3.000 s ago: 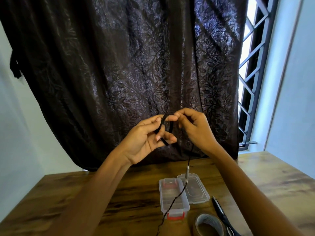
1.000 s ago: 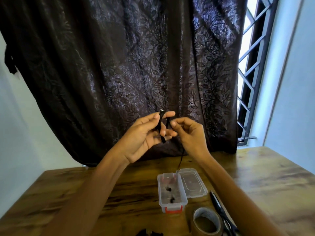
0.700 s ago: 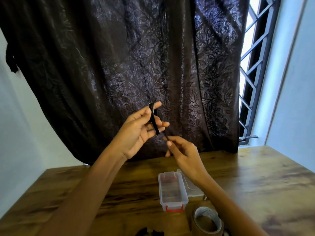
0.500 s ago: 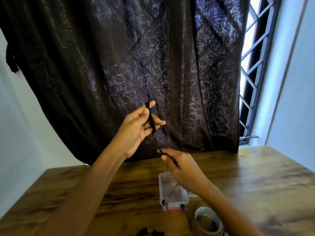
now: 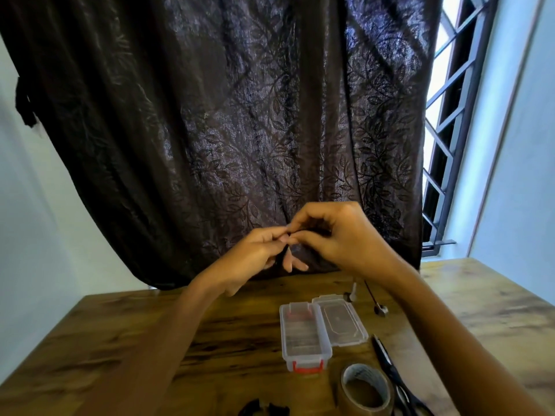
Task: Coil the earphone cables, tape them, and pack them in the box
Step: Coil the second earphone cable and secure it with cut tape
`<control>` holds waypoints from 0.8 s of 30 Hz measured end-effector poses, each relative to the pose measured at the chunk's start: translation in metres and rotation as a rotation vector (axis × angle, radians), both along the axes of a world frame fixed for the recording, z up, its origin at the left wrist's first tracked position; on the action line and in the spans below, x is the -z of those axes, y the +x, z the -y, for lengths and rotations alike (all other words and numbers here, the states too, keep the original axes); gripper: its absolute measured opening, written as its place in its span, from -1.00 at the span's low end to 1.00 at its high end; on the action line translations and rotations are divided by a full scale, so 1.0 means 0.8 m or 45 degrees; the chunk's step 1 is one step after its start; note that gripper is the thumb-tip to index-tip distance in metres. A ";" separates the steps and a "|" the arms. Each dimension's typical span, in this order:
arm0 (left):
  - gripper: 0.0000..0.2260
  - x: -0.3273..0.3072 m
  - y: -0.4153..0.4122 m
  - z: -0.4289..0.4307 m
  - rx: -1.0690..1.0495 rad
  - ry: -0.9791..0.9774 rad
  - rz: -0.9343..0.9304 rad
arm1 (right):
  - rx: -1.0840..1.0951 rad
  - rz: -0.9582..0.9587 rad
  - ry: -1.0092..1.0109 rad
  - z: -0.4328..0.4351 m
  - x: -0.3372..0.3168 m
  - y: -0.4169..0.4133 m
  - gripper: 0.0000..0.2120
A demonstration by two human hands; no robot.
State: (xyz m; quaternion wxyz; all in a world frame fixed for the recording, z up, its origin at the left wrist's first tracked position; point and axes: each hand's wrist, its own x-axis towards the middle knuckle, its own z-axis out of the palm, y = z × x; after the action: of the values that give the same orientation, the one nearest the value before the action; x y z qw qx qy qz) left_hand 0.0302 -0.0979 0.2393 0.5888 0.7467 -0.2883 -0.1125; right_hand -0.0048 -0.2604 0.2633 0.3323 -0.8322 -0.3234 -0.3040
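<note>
Both hands are raised above the wooden table in front of the dark curtain. My left hand [image 5: 252, 256] holds a coil of black earphone cable [image 5: 280, 256], mostly hidden between the fingers. My right hand [image 5: 339, 235] pinches the same cable, fingertips touching the left ones. A loose end of cable hangs under the right wrist, with the earbuds [image 5: 380, 309] dangling just above the table. A clear plastic box [image 5: 303, 337] with red clasps lies open below, its lid [image 5: 342, 322] folded out to the right.
A roll of brown tape [image 5: 365, 388] stands near the front edge, with black scissors [image 5: 390, 370] to its right. A dark cable bundle [image 5: 264, 409] lies at the bottom edge. The wooden table [image 5: 120, 340] runs back to the curtain [image 5: 240, 115]; a barred window is at right.
My right hand rose from near the box back up to the left hand and brought more cable to the coil. The left hand lowered a little. The view has tilted down.
</note>
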 end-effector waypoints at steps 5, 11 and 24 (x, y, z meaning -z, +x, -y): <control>-0.70 -0.010 -0.017 0.000 0.136 -0.126 -0.178 | -0.116 -0.172 0.115 0.018 -0.016 0.010 -0.92; -0.73 -0.020 -0.029 0.004 0.275 -0.151 -0.260 | -0.282 -0.253 0.353 0.027 -0.008 0.013 -0.89; -0.75 -0.021 -0.024 0.014 0.270 -0.483 -0.409 | -0.335 -0.461 0.934 -0.001 0.064 0.012 -0.82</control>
State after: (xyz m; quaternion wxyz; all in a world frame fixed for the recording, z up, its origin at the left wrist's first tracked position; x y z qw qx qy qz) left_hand 0.0109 -0.1094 0.2560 0.7412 0.5614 -0.2837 -0.2345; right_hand 0.0052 -0.2599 0.2123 0.6937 -0.6504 -0.2337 -0.2029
